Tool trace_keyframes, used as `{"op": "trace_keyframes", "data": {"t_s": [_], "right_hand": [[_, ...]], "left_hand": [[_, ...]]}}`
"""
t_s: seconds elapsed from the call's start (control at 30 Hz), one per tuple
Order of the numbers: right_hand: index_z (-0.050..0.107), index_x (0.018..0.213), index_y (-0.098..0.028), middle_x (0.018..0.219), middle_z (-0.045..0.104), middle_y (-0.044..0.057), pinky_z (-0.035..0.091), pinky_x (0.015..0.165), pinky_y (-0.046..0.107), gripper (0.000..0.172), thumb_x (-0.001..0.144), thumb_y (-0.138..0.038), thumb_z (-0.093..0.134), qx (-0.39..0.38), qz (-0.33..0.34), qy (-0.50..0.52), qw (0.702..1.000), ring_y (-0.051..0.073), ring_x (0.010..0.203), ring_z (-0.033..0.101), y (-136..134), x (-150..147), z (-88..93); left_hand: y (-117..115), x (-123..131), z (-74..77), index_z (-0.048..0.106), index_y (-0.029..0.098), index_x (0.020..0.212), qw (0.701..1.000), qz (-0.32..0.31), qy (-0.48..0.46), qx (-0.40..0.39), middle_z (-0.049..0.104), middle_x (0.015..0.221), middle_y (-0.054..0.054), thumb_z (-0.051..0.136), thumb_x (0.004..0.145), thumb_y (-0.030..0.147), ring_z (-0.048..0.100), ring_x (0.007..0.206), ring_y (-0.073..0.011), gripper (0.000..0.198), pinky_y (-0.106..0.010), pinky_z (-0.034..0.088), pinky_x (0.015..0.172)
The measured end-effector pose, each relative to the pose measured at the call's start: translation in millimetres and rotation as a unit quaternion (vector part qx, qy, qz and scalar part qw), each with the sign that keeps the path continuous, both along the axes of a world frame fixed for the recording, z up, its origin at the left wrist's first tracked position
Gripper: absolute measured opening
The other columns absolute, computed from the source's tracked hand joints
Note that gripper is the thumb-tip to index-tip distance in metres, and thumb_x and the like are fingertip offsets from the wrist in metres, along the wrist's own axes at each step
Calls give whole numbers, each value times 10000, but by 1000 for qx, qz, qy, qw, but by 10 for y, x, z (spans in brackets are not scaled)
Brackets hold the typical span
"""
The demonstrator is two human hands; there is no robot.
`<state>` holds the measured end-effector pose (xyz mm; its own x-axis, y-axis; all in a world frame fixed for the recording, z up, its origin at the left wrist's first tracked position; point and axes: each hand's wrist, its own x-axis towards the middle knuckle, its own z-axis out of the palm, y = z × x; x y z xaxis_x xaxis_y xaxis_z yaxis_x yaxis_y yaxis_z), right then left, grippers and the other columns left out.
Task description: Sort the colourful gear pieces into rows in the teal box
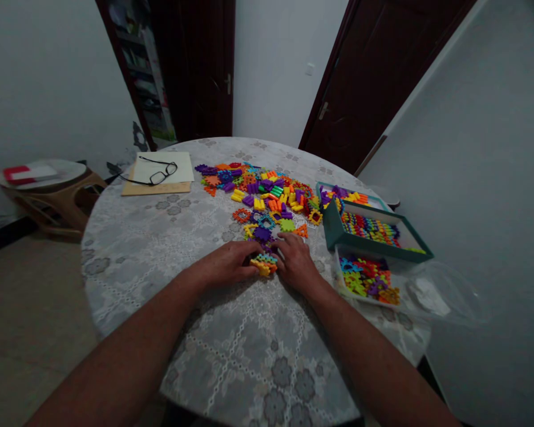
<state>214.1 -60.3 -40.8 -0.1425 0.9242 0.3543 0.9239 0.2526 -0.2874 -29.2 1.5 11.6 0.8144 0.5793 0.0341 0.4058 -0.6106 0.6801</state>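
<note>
Between my two hands is a small stack of interlocking plastic building pieces (265,265), with yellow, orange and light blue edges towards me. My left hand (234,262) grips its left side, thumb in front and fingers curled behind. On the right side my right hand (297,264) has its fingers bent against the stack; part of the grip is hidden. Just beyond the fingers lie loose pieces: a purple square (262,233), a blue ring-shaped piece (266,221), a lime green piece (287,225) and an orange triangle (301,230).
A wide heap of mixed pieces (249,181) spreads across the far table. At the right stand a green box (374,252) and a clear plastic tub (365,300), both holding pieces. Glasses (158,177) rest on papers (182,166) at the left.
</note>
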Motion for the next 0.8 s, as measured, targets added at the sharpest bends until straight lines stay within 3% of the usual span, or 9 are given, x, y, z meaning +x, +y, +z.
{"op": "trace_keyframes", "data": {"t_s": [0.23, 0.37, 0.57, 0.8], "right_hand": [[746, 1146, -208, 1314, 730, 143, 474, 1157, 488, 182, 1100, -201, 571, 24, 18, 18, 999, 302, 1286, 611, 34, 138, -52], [717, 1218, -210, 1322, 713, 146, 480, 1129, 487, 174, 1059, -239, 654, 23, 45, 20, 999, 322, 1267, 598, 28, 174, -55], [679, 1064, -222, 1162, 707, 140, 492, 1048, 469, 81, 1056, -229, 598, 12, 24, 1, 1000, 321, 1142, 605, 42, 145, -50], [634, 1135, -229, 1104, 731, 98, 521, 938, 394, 172, 1081, -299, 487, 55, -29, 188, 980, 269, 1034, 684, -99, 129, 139]], "left_hand": [[-1, 18, 2, 678, 237, 1035, 999, 5, 27, 22, 729, 992, -50, 682, 958, 321, 636, 904, -235, 114, -332, 430, 801], [-17, 19, 37, 672, 228, 1047, 999, -4, 36, 23, 731, 1026, -54, 656, 966, 299, 641, 917, -228, 109, -324, 435, 809], [-13, 12, 17, 669, 229, 1071, 999, -8, 38, 37, 737, 1036, -53, 656, 966, 279, 643, 914, -219, 118, -320, 445, 824], [-20, 5, 42, 655, 230, 1015, 999, 7, 37, 29, 725, 976, -42, 669, 962, 291, 630, 861, -214, 82, -313, 418, 759]]}}
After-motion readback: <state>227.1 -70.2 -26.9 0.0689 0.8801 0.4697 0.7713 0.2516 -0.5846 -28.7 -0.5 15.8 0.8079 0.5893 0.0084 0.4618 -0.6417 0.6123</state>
